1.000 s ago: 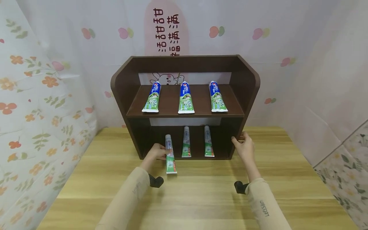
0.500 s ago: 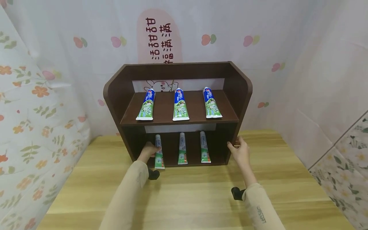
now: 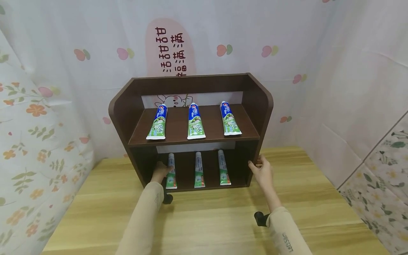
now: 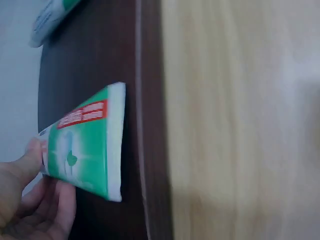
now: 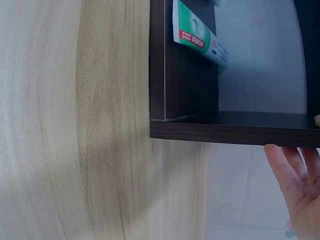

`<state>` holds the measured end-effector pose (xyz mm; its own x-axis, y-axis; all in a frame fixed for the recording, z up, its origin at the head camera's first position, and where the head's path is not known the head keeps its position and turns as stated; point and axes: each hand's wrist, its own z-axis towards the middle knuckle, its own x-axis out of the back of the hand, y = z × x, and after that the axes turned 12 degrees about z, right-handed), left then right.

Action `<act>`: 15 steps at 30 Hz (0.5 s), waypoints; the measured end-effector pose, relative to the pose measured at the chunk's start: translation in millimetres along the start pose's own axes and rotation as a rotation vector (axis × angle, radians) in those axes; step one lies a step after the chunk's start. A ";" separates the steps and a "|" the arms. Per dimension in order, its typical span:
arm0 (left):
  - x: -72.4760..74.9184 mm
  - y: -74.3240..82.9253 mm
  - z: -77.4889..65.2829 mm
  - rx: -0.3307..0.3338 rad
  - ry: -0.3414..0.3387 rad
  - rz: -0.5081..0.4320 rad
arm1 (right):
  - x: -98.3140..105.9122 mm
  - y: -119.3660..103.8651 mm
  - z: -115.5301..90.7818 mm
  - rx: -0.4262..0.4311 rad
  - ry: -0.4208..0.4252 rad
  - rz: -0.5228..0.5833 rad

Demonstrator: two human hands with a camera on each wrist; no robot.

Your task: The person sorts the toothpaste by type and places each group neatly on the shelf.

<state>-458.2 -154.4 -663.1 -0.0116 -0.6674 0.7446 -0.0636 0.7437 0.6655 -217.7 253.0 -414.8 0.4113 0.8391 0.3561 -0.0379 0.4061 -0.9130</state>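
Observation:
In the lower compartment of a dark brown two-tier shelf point(image 3: 191, 143), my left hand point(image 3: 160, 171) grips a green-and-white toothpaste tube point(image 4: 85, 150) near the left side panel. The thumb lies on top of the tube and the fingers reach under it, its flat white end pointing outward. Two matching tubes lie to its right, a middle tube point(image 3: 199, 171) and a right tube point(image 3: 224, 170). My right hand point(image 3: 262, 173) holds the shelf's right side panel point(image 5: 225, 132), with fingers along its outer face and the thumb tip at its inner side.
On the upper tier lie three blue-and-green toothpaste tubes: a left one point(image 3: 157, 122), a middle one point(image 3: 195, 122) and a right one point(image 3: 230, 119). A wood-grain table point(image 3: 207, 219) carries the shelf. Behind it hangs a patterned white curtain point(image 3: 105, 74).
My left hand has moved the tube back and left, from in front of the shelf into the lower compartment. The right hand keeps its hold on the panel. The head view has shifted.

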 end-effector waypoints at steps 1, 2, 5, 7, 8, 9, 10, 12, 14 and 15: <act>8.6 11.6 -12.5 -0.053 0.047 0.034 | -0.3 -0.4 1.5 0.003 -0.001 0.004; 19.0 26.2 -26.9 -0.090 0.087 0.083 | -0.6 -0.4 3.4 0.005 -0.003 0.007; 59.7 89.6 -79.8 -0.093 0.120 0.252 | -1.1 -0.4 8.8 0.011 -0.011 0.021; 84.9 130.5 -115.2 -0.066 0.085 0.309 | -1.3 0.2 12.2 0.013 -0.011 0.023; 96.8 149.2 -130.8 -0.036 0.041 0.347 | -0.9 0.3 13.5 0.013 -0.015 0.018; 106.6 163.5 -144.0 -0.034 0.003 0.372 | -0.4 0.2 14.3 0.013 -0.015 0.012; 112.7 171.2 -154.0 -0.057 -0.009 0.387 | 0.4 0.2 15.1 0.014 -0.017 0.003; 122.4 180.8 -170.8 -0.121 -0.022 0.423 | 2.6 -0.2 15.7 0.012 -0.033 -0.028; 129.5 184.9 -183.7 -0.207 -0.041 0.494 | 6.8 0.0 13.2 -0.006 -0.083 -0.072; 133.6 187.1 -191.1 -0.242 -0.059 0.524 | 9.7 1.3 10.7 -0.015 -0.120 -0.105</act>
<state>-280.9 -96.9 -429.3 -0.0366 -0.2032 0.9784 0.1954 0.9587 0.2065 -223.5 265.5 -410.4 0.3004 0.8299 0.4701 0.0132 0.4892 -0.8721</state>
